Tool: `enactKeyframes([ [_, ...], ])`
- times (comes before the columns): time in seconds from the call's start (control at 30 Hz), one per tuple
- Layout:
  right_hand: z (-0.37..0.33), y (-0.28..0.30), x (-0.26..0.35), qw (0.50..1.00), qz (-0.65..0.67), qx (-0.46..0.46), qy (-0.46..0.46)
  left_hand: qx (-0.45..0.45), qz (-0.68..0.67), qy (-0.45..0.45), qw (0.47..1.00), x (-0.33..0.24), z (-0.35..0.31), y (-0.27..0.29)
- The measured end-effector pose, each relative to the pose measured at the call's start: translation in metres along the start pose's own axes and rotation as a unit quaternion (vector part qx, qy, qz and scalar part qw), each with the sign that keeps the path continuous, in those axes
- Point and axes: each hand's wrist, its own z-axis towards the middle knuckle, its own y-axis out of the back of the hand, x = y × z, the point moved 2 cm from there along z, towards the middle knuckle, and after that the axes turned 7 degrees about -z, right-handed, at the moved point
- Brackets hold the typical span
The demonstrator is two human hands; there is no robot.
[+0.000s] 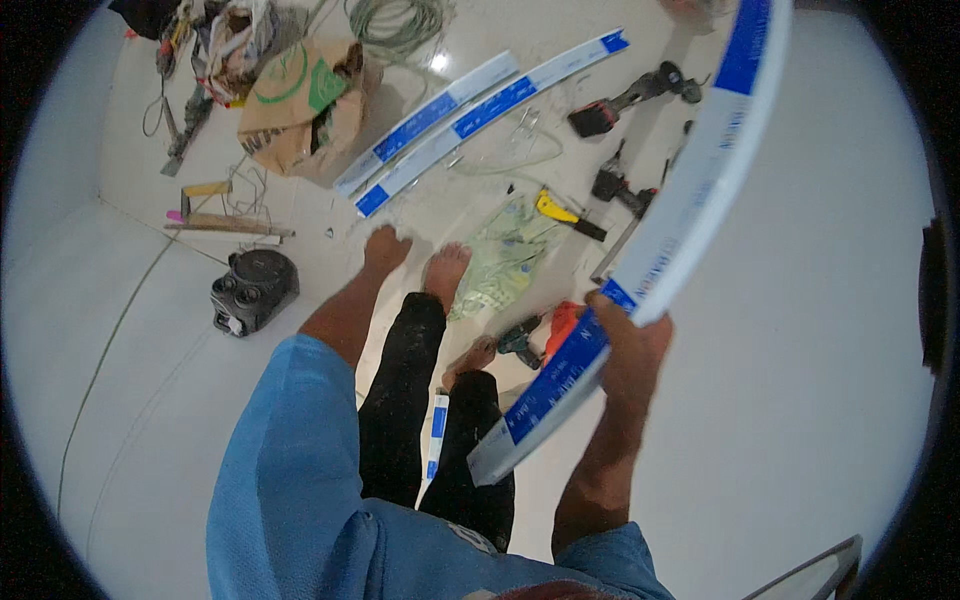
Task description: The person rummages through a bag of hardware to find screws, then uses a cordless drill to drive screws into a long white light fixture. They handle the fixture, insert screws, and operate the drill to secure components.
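My right hand [635, 345] is closed around a long white strip with blue printed bands [570, 385]. The strip slants from in front of my right leg up past the top edge of the view, where its far end is cut off. On the left, my left arm reaches forward and down. My left hand [385, 248] is over the floor beside my foot; its fingers are mostly hidden. Beyond it two similar strips [490, 112] lie side by side on the floor. A short piece of strip [437, 435] shows between my legs.
On the floor lie cordless power tools [625, 182], a teal drill [520, 342], a yellow-and-black hand tool [570, 213] and a crumpled plastic sheet [505, 255]. To the left are a brown paper bag [300, 105], a black tool case [255, 290] and a yellow-handled tool [205, 188]. Coiled hose [395, 25] lies farther back.
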Motion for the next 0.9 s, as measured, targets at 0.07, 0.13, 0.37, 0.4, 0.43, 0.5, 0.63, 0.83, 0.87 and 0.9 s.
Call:
enactKeyframes([
  [0.07, -0.005, -0.002, 0.009, 1.0, 0.015, -0.017, -0.002, -0.091, 0.027, -0.056, 0.994, -0.026, 0.039, 0.009],
  [0.13, -0.002, -0.014, 0.007, 0.998, 0.014, -0.047, 0.029, -0.139, 0.119, -0.042, 0.982, -0.003, 0.076, -0.004],
  [0.37, 0.013, -0.039, -0.009, 0.994, 0.0, -0.103, 0.037, -0.186, 0.183, -0.047, 0.964, 0.02, 0.15, -0.044],
  [0.4, 0.015, -0.047, 0.001, 0.994, -0.01, -0.103, 0.044, -0.166, 0.191, -0.058, 0.966, 0.028, 0.152, -0.043],
  [0.43, 0.014, -0.047, -0.003, 0.993, -0.005, -0.106, 0.041, -0.145, 0.213, -0.079, 0.963, 0.029, 0.145, -0.037],
  [0.5, 0.012, -0.047, -0.003, 0.994, -0.014, -0.098, 0.045, -0.088, 0.19, -0.101, 0.972, 0.01, 0.122, -0.015],
  [0.63, 0.012, -0.024, -0.007, 0.996, -0.019, -0.059, 0.06, -0.03, 0.126, -0.146, 0.981, -0.021, 0.069, 0.038],
  [0.83, -0.001, -0.029, -0.003, 0.994, -0.066, -0.062, 0.064, -0.068, 0.068, -0.12, 0.988, -0.021, 0.039, 0.051],
  [0.87, -0.003, -0.029, -0.003, 0.994, -0.063, -0.06, 0.061, -0.092, 0.085, -0.132, 0.983, -0.016, 0.048, 0.041],
  [0.9, -0.005, -0.03, -0.002, 0.995, -0.058, -0.06, 0.063, -0.074, 0.106, -0.107, 0.986, -0.012, 0.06, 0.03],
])
